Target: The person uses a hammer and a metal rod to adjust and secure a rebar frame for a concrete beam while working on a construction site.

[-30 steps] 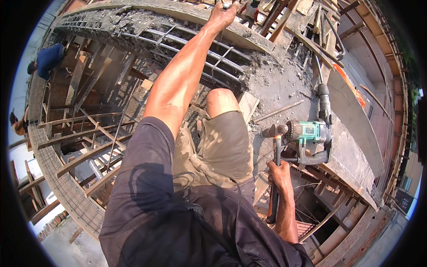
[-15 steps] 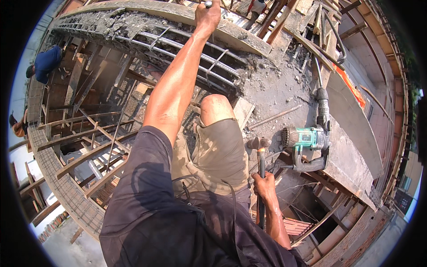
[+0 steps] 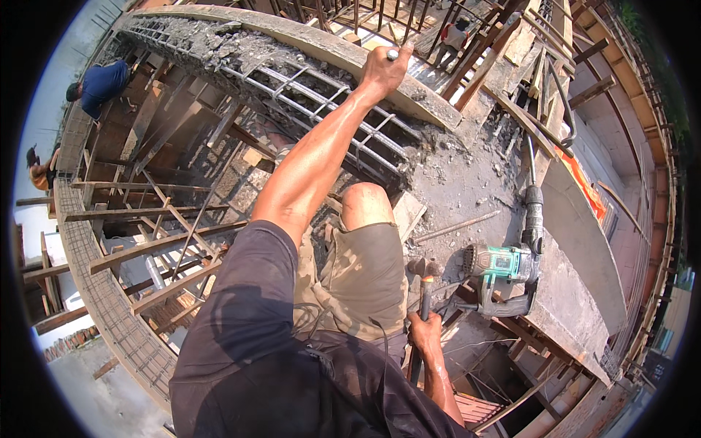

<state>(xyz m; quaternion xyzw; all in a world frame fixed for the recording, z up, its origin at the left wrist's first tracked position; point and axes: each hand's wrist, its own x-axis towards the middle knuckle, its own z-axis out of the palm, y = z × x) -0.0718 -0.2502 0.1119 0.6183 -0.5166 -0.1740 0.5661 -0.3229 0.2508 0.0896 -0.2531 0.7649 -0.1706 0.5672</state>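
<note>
Here's the hammer (image 3: 426, 293), grimy metal head, orange band, dark handle, beside the shorts (image 3: 365, 259); right hand (image 3: 426, 331) clenched round that handle, head jutting forward beyond the fist, left hand (image 3: 382, 73) gripping a round-ended metal piece (image 3: 393, 55)

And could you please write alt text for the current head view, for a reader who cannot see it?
A person's left hand grips a round-ended metal tool near a broken concrete beam with exposed steel bars, while the right hand holds a hammer by its handle. A green power tool lies to the right.
</note>
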